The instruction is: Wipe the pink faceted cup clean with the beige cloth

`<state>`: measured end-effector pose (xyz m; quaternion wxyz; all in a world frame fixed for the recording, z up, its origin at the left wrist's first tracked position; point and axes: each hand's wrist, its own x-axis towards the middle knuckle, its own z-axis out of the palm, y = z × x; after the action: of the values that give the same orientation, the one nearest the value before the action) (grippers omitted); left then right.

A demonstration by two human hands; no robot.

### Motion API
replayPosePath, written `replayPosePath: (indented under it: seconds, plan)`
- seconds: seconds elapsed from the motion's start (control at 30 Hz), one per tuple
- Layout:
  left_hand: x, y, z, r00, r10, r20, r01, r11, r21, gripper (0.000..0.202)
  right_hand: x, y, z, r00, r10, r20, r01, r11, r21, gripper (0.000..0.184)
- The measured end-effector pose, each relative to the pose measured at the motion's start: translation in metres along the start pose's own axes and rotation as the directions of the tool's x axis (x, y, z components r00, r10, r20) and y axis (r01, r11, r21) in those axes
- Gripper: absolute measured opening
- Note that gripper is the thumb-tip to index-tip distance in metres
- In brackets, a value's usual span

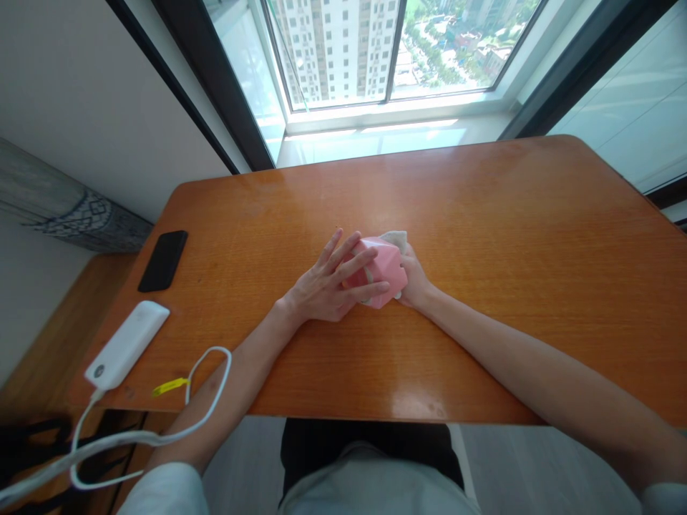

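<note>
A pink, faceted object [387,266] with a glossy surface is between my two hands, over the middle of the wooden table. Across its left side and top spread the fingers of my left hand [335,282], which grips it; the thumb is hidden. My right hand [413,279] is closed at its right side, around a light grey-white cloth [396,239] pressed against the pink object. Part of the cloth shows above the object, and a bit more pokes out below. The object's underside and most of my right fingers are hidden.
On the table [483,214], a black phone [163,261] lies at the left edge. Nearer me are a white power bank [127,345] and its white cable [215,400] with a yellow tag [170,387]; the cable passes over my left forearm. A window [386,50] is behind the table.
</note>
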<state>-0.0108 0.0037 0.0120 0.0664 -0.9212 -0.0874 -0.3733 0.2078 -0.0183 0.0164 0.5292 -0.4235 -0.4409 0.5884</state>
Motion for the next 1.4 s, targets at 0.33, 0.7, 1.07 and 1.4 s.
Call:
replayPosePath:
  seconds: [0.33,0.7,1.07,1.4]
  plan:
    - [0.0008,0.003,-0.0024,0.999,0.026,-0.033,-0.023,0.996,0.09,0.084,-0.0002,0.0013,-0.0003,0.999,-0.037,-0.004,0.037,0.999,-0.033,0.036]
    - [-0.0069,0.0013,0.0038,0.999,-0.046,-0.013,0.046,0.998,0.038,0.089,-0.0019,-0.0027,0.0049,0.999,0.028,-0.028,-0.025,0.995,0.101,0.026]
    - [0.0004,0.0014,-0.0001,0.998,-0.049,-0.049,0.047,0.998,-0.034,0.082,-0.0009,-0.0014,0.0043,0.999,0.014,-0.039,-0.01,0.996,0.086,0.023]
    - [0.0003,0.0016,-0.001,0.994,-0.103,-0.036,0.102,0.994,-0.034,0.08,-0.0029,0.001,0.0026,1.0,-0.01,-0.026,0.01,1.0,0.018,0.034]
